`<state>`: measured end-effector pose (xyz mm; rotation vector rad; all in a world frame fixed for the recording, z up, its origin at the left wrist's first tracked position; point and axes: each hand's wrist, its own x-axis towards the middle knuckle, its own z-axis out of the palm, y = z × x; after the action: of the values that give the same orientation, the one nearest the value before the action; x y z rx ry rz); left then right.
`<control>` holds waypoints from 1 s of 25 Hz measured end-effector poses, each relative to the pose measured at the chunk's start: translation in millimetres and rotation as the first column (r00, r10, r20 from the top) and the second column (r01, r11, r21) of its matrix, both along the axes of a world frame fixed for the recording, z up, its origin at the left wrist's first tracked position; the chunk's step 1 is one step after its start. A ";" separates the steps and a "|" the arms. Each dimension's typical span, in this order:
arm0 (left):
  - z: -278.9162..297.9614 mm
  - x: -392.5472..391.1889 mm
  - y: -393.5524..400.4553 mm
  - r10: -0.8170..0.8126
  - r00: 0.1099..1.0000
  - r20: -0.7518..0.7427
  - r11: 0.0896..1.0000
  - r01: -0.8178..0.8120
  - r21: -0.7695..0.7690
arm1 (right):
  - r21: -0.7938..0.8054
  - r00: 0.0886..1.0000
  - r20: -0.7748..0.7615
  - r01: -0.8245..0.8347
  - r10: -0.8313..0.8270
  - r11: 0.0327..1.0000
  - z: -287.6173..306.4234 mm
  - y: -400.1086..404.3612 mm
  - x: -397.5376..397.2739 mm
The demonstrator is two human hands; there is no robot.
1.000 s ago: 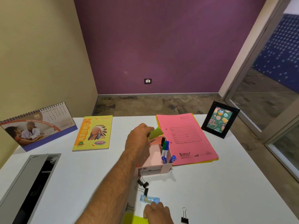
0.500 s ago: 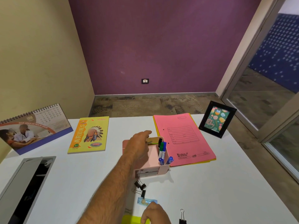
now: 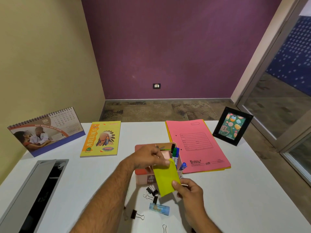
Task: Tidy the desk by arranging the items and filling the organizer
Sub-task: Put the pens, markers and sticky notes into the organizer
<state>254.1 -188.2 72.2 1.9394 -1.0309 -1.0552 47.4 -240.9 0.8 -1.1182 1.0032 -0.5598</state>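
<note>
Organizer (image 3: 143, 172) at desk centre holds markers (image 3: 175, 154); both hands, left (image 3: 148, 158) and right (image 3: 189, 190), pinch yellow note pad (image 3: 165, 178) above it; binder clips (image 3: 151, 193) and blue case (image 3: 159, 208) at 6 o'clock remain unsorted.

Two bare, hairy forearms, no sleeves, rings or watch

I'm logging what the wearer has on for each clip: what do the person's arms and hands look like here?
Both forearms are bare, with no sleeve in view. The left hand and right hand wear no gloves, and no rings, watch or wristband show. The left forearm is visibly hairy.
</note>
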 end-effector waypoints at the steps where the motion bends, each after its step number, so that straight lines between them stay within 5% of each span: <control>1: -0.9 -0.6 -0.5 -0.047 0.999 0.020 0.998 0.046 0.038 | -0.015 1.000 0.022 0.022 -0.022 1.000 2.4 -1.8 2.3; 6: 0.9 -0.5 -10.9 -0.074 0.992 0.104 0.997 0.072 0.031 | -0.105 0.996 -0.013 0.091 -0.093 0.990 -14.7 -10.0 0.2; 9: 8.7 10.5 -18.0 -0.052 0.971 0.232 0.997 0.062 -0.035 | -0.321 0.974 -0.161 0.103 -0.162 0.941 -40.7 -29.7 -17.2; 12: 19.2 19.7 -29.2 0.048 0.943 0.329 0.987 0.006 -0.161 | -0.636 0.869 -0.480 -0.251 -0.120 0.729 -72.5 -58.1 -43.2; 14: 24.2 22.5 -39.1 0.170 0.887 0.430 0.964 -0.059 -0.260 | -0.633 0.698 -0.695 -0.479 -0.173 0.608 -92.0 -70.9 -57.0; 17: 22.9 26.8 -52.7 0.275 0.783 0.557 0.948 -0.124 -0.294 | -0.571 0.512 -0.814 -0.611 -0.276 0.549 -122.8 -83.1 -70.2; 22: 8.8 23.9 -65.5 0.194 0.684 0.703 0.980 -0.097 -0.176 | -0.538 0.449 -0.842 -0.657 -0.299 0.528 -133.1 -83.8 -72.6; 25: -9.6 20.1 -70.8 0.132 0.720 0.681 0.990 -0.124 -0.061 | -0.568 0.464 -0.823 -0.659 -0.329 0.492 -137.4 -85.1 -73.7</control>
<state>274.1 -259.0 62.6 2.4177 -1.2415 -0.2125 -26.3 -326.0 -136.6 -2.6629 1.4787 -0.1881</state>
